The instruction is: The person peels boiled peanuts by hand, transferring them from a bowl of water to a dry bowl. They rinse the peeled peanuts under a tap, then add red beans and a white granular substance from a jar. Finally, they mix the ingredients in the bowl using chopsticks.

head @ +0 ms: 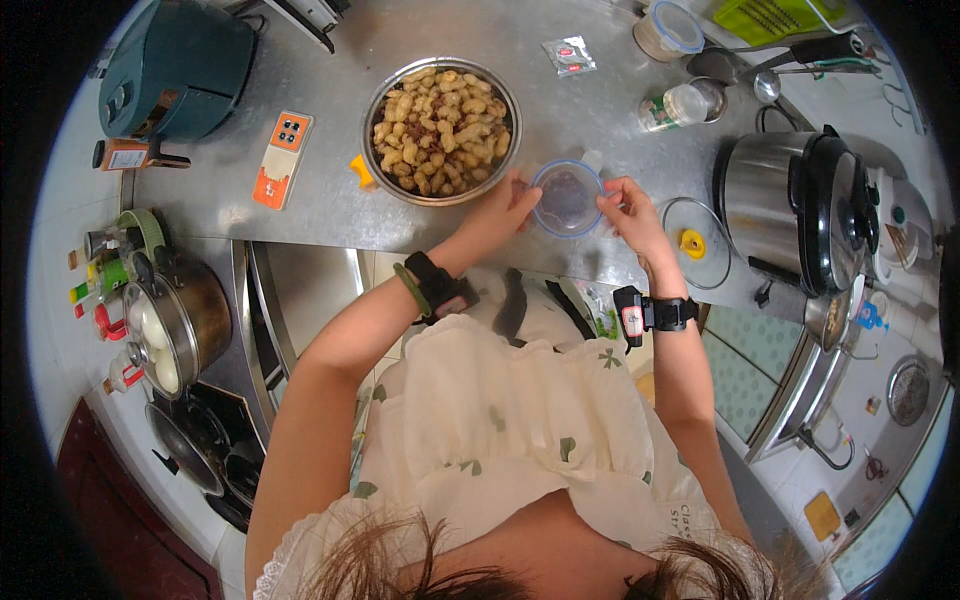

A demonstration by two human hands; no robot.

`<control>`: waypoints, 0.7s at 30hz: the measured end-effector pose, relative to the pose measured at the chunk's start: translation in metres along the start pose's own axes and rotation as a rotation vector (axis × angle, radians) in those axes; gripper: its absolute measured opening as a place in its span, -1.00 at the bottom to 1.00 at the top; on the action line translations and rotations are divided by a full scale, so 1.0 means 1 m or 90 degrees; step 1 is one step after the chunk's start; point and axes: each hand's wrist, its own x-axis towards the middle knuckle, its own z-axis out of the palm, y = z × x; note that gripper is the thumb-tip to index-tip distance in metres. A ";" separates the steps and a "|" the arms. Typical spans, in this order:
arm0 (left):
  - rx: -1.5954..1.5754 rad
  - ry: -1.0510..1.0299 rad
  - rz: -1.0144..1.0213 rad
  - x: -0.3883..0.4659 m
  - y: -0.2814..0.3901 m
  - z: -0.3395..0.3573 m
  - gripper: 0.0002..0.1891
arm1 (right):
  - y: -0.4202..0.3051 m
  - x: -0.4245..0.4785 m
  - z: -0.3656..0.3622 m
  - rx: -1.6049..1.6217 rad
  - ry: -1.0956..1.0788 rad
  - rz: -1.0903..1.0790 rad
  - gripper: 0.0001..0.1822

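Note:
Between my two hands is a round clear plastic lid with a blue rim (568,199), near the front edge of the steel counter (330,187). My left hand (510,206) pinches its left side, and my right hand (628,214) grips its right side by the edge. Just beyond my left hand stands a steel bowl (367,142) full of peanuts in their shells (442,131), with dark red bits among them. A yellow object (363,173) shows partly from under the bowl's left side. Whether a container sits under the lid cannot be told.
At the right are a glass lid with a yellow knob (692,244), an electric pressure cooker (787,210), a jar (673,109) and a lidded container (667,31). A small packet (569,56) lies at the back. An orange box (283,160) and a green appliance (176,71) are left.

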 end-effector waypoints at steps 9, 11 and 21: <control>0.048 0.035 0.035 -0.010 0.012 0.005 -0.33 | -0.005 -0.001 -0.003 -0.039 -0.031 0.017 -0.66; 0.089 0.011 0.049 -0.007 0.005 0.002 -0.37 | -0.008 -0.003 -0.002 -0.043 -0.043 0.028 -0.65; 0.169 -0.029 0.036 -0.015 0.007 -0.001 -0.43 | -0.009 -0.010 0.003 -0.061 -0.041 0.050 -0.54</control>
